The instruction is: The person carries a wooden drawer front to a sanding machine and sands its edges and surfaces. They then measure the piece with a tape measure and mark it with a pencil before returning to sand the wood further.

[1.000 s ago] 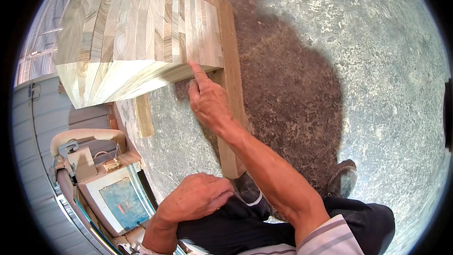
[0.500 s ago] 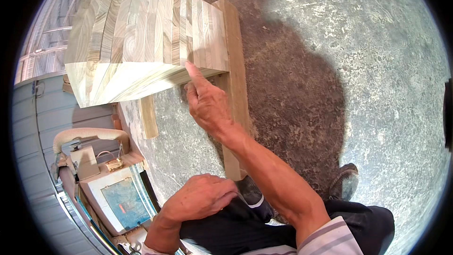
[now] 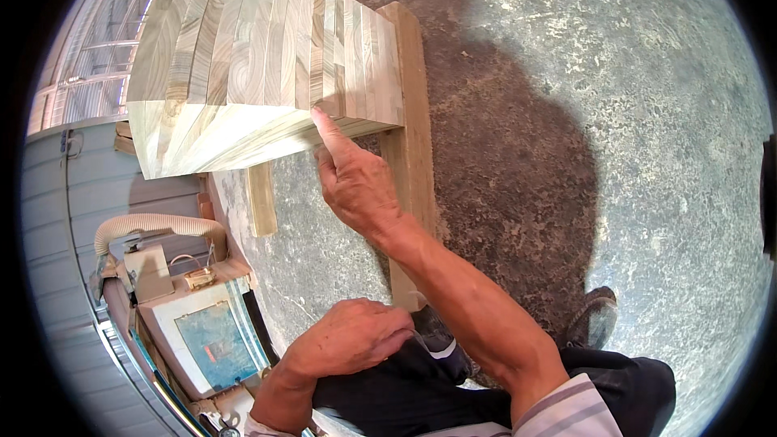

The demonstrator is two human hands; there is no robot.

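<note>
A stack of pale laminated wood boards (image 3: 263,48) fills the upper left, with the strips' end grain on its near face. My right hand (image 3: 360,190) reaches up to it. Its index finger is stretched out, the tip at the edge between two faces of the stack, while the other fingers are curled and nothing shows in them. Below, my left hand (image 3: 348,341) is closed over my dark trousers, back of the hand up. Its fingertips are tucked out of sight, so whatever they hold, if anything, is hidden.
The stack rests on a long wooden beam (image 3: 417,154); a second, shorter wood piece (image 3: 261,202) shows below it. At lower left stands a dusty machine (image 3: 214,344) with a ribbed hose (image 3: 162,226), beside a grey panel wall (image 3: 44,218). Mottled concrete floor (image 3: 672,154) extends right.
The stack and machine sit slightly further right in the view. My right fingertip has moved a little left along the stack's edge. My left hand stays closed in nearly the same place.
</note>
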